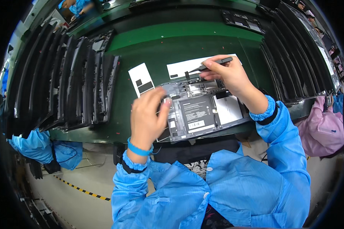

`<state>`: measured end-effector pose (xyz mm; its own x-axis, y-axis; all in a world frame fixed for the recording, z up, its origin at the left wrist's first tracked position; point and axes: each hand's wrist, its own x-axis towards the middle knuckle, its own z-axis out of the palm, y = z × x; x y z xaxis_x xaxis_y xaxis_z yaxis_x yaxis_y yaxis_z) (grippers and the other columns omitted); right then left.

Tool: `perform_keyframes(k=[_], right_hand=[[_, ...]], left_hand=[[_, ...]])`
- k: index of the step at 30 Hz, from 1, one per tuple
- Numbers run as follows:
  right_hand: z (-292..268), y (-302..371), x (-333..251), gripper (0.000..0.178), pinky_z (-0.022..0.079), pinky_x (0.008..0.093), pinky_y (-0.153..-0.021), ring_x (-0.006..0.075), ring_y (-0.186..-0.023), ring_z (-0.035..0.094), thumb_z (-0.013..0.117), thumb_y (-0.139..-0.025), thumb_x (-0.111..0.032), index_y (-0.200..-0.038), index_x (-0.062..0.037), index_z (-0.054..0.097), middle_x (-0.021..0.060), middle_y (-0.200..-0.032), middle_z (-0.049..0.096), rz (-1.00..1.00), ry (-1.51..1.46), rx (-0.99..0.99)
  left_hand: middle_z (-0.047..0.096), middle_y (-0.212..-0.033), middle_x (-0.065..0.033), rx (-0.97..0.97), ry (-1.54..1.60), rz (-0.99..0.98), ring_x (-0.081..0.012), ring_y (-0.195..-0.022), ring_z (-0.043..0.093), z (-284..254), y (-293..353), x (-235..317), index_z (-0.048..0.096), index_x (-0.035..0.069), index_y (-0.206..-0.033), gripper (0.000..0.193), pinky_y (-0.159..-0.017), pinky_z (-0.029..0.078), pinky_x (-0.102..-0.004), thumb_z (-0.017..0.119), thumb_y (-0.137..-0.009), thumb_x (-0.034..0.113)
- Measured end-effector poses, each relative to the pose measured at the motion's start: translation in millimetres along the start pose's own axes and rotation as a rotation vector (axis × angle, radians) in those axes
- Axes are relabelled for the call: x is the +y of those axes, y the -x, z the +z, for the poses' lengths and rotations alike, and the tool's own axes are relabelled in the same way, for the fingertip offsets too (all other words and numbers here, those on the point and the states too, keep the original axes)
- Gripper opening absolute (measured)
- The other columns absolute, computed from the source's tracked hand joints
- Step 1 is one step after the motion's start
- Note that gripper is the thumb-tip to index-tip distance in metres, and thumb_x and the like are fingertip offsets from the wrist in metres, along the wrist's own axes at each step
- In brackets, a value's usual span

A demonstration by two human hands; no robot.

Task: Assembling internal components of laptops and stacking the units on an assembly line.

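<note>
An opened laptop base (212, 129) lies in front of me, its black battery (197, 110) and circuit parts exposed. My right hand (227, 74) is closed around dark tweezers (206, 68) above the far edge of the base. At the tweezers' tip hangs a small black strip (187, 75), apparently a sticker or tape piece. My left hand (149, 114) is over the base's left edge, thumb and fingers apart, slightly blurred; I see nothing in it. White backing sheets (139, 72) with black pieces on them lie left of and behind the base.
Tall rows of dark laptop parts stand on the left (70, 80) and the right (294, 57) of the green table (149, 45). Another laptop base (242, 21) lies at the back right. People in blue and pink clothing sit on both sides.
</note>
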<state>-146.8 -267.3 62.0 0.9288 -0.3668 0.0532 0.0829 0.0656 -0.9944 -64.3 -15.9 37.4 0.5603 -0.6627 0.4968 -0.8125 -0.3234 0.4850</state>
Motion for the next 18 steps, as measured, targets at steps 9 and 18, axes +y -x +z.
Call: perform_keyframes(k=[9,18], right_hand=[[2,11,24,0.021,0.059,0.0276,-0.074,0.0218,-0.084,0.071,0.065,-0.090,-0.013,-0.102,0.0050,0.065,0.0155,-0.092,0.068,0.185,-0.090,-0.039],[5,11,30,0.021,0.059,0.0285,-0.076,0.0223,-0.084,0.070,0.065,-0.091,-0.011,-0.102,0.0069,0.064,0.0160,-0.092,0.068,0.160,-0.048,0.005]], left_hand=[[0.057,-0.129,-0.0114,-0.287,0.014,0.160,-0.0300,-0.121,0.052,19,10,12,0.061,0.005,-0.121,0.046,-0.098,0.041,-0.0411,0.070,-0.081,0.026],[0.061,-0.124,-0.0134,-0.263,-0.065,0.117,-0.0306,-0.117,0.056,21,6,26,0.065,0.001,-0.113,0.045,-0.097,0.042,-0.0412,0.072,-0.079,0.029]])
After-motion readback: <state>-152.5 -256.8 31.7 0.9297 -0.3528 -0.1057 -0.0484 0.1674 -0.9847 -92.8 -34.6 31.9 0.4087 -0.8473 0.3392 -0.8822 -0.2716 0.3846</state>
